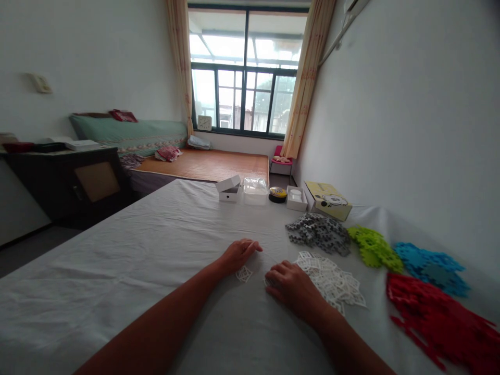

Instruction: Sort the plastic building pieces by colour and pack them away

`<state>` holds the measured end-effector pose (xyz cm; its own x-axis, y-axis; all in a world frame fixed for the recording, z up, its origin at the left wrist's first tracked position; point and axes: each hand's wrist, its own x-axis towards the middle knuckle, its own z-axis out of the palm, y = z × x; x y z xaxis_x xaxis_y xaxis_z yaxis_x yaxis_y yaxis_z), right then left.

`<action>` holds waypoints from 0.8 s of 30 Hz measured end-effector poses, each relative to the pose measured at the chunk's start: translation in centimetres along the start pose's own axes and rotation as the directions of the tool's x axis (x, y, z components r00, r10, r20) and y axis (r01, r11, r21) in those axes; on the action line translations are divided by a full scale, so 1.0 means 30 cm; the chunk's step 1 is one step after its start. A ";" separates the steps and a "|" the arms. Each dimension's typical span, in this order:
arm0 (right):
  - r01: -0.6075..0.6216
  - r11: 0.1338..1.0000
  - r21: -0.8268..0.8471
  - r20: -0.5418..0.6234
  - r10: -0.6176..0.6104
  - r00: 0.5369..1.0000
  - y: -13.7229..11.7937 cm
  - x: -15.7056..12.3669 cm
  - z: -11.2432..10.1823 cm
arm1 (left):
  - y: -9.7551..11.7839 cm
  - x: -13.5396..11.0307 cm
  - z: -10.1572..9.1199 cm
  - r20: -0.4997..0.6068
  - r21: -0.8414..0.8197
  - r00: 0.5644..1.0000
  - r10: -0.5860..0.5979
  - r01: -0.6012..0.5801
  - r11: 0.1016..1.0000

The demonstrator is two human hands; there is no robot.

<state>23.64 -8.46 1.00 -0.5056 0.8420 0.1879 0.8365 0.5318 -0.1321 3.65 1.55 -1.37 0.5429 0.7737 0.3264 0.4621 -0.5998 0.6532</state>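
My left hand (239, 253) lies on the white cloth with fingers stretched forward and close together, resting over a single white lattice piece (244, 274) that peeks out beneath it. My right hand (291, 288) rests palm down with fingers curled, at the left edge of a pile of white lattice pieces (336, 281); a white piece seems to lie under its fingertips, hidden from view. Both forearms reach in from the bottom.
The white-covered table (156, 260) also carries piles of grey (318, 233), green (374, 247), blue (432, 265) and red pieces (441, 320) along the right wall. At the far edge stand small white boxes (229, 188), a clear container (255, 189), a tin (277, 194) and a yellow box (328, 200).
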 end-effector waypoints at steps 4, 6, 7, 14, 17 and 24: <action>-0.013 0.999 -0.046 -0.032 0.012 0.999 -0.010 0.000 0.013 | 0.001 0.001 -0.001 0.005 -0.001 1.000 -0.010 0.010 1.000; -0.053 0.996 -0.066 -0.070 0.048 0.996 -0.002 0.002 0.021 | 0.004 0.000 -0.003 0.002 -0.009 1.000 -0.014 0.014 1.000; -0.082 0.994 -0.068 -0.100 0.075 0.992 0.007 0.002 0.023 | 0.006 -0.001 -0.004 0.002 -0.014 1.000 -0.017 0.017 1.000; -0.372 0.928 0.001 -0.362 0.348 0.865 0.168 -0.037 -0.014 | 0.008 -0.005 -0.012 0.014 -0.033 1.000 -0.023 0.024 0.999; -0.413 0.910 -0.034 -0.425 0.361 0.830 0.220 -0.046 -0.015 | 0.003 -0.004 -0.007 0.017 -0.030 1.000 -0.024 0.024 0.999; -0.191 0.974 0.119 -0.360 0.221 0.906 0.132 -0.018 0.007 | 0.055 -0.002 0.051 0.084 -0.252 0.996 -0.017 0.038 0.967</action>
<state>27.17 -6.79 0.18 -0.1970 0.8483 0.4915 0.8866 0.3681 -0.2799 5.47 0.22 -1.37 0.5920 0.7640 0.2567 0.2903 -0.4993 0.8164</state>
